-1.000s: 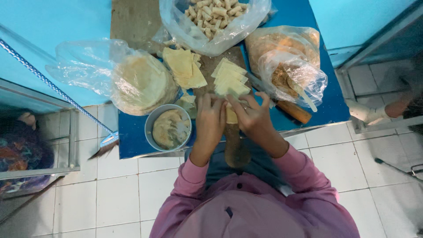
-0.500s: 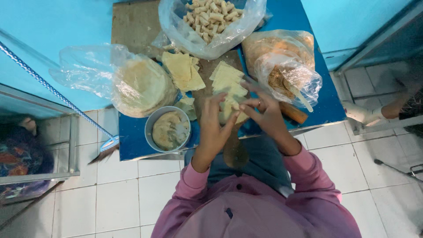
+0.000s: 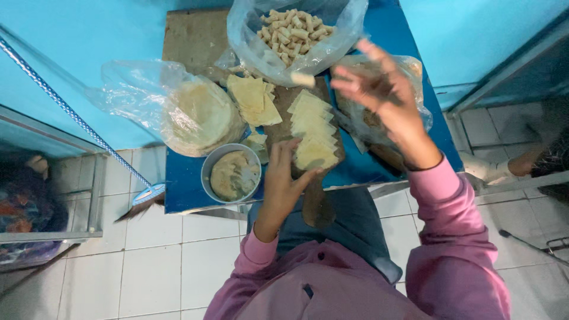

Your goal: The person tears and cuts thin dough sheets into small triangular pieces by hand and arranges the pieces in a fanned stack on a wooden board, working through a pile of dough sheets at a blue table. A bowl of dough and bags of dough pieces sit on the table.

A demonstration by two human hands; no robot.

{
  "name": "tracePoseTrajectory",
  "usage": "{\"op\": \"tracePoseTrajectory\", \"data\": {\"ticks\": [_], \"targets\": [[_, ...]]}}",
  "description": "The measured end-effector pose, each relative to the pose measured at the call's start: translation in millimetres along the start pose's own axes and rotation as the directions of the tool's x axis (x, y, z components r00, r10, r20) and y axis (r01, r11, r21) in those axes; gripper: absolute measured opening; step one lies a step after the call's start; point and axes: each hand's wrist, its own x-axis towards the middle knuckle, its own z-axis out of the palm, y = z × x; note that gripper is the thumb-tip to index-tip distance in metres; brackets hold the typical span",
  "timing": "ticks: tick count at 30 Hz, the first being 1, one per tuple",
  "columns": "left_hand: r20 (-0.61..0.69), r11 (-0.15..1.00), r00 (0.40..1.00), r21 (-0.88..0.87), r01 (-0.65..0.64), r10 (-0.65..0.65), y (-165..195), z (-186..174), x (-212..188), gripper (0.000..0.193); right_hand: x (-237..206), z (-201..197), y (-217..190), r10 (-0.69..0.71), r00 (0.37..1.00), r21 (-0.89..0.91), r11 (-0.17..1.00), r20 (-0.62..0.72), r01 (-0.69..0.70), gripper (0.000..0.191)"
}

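My left hand (image 3: 283,181) rests with fingers apart at the near edge of a row of pale square pastry sheets (image 3: 311,127), which lie overlapping on a dark wooden board (image 3: 283,105). My right hand (image 3: 379,89) is raised over the table's right side, fingers spread and empty. A small rolled piece (image 3: 303,78) sits just left of it, by the mouth of a clear bag of many such rolls (image 3: 296,29). A second loose pile of sheets (image 3: 252,98) lies to the left. A metal bowl of beige filling (image 3: 231,175) stands by my left hand.
A plastic bag of round flat sheets (image 3: 198,115) lies on the blue table (image 3: 186,192) at left, another bag (image 3: 361,121) under my right hand. A brush (image 3: 145,195) leans at the table's left corner. Someone's limb (image 3: 521,166) shows on the tiled floor at right.
My right hand has left the board, where both hands worked together, and swung up and right toward the bag of rolls, opening. My left hand stays at the sheets.
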Motion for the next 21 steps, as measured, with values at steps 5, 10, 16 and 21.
{"op": "tracePoseTrajectory", "data": {"ticks": [5, 10, 16, 21], "targets": [[-0.019, 0.986, 0.999, 0.159, -0.047, 0.050, -10.5, 8.4, -4.7, 0.048, -22.7, 24.3, 12.9, -0.335, 0.934, -0.436, 0.864, -0.122, 0.253, 0.054], [-0.081, 0.926, 0.997, 0.376, 0.033, -0.003, -19.4, 16.8, -12.3, 0.029, -78.5, 4.1, 14.8, -0.312, 0.935, -0.973, 0.201, -0.171, -0.112, 0.030], [-0.083, 0.897, 0.995, 0.434, 0.079, -0.048, -18.9, 26.7, -13.6, 0.018, -107.3, -40.5, 36.0, -0.259, 0.934, -0.901, -0.294, -0.247, -0.320, 0.033], [-0.086, 0.886, 0.995, 0.456, 0.083, -0.049, -15.8, 29.3, -10.0, 0.017, -107.9, -58.0, 55.8, -0.268, 0.910, -0.898, -0.225, -0.316, -0.378, 0.034]]}}
